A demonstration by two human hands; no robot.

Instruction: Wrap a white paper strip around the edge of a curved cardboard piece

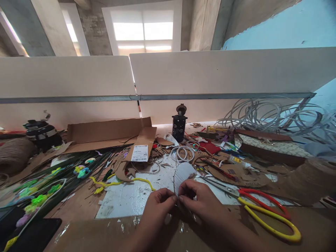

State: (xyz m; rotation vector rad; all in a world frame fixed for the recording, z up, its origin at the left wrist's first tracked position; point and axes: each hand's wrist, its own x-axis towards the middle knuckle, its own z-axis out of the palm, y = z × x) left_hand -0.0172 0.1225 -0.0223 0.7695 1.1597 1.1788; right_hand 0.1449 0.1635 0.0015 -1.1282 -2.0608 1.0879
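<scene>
A pale grey, rounded piece (183,176) with fine lines across it and a thin cord or wire along its left edge stands up between my hands. My left hand (159,206) pinches its lower edge with thumb and index finger. Close beside it, my right hand (197,198) is also closed on the piece, the two thumbs almost touching. The fingers hide its lower end. To the right lie scissors (233,190) with red and yellow handles, blades pointing toward the piece. White cord rings (185,153) lie just behind it.
A cardboard box (105,132) lies open at the back left. A black bottle (179,126) stands upright at the back. Yellow fuzzy wire (144,179), colourful fuzzy flowers (39,200), cardboard scraps, a patterned bag (265,145) and coiled white tubing (262,113) surround the work area.
</scene>
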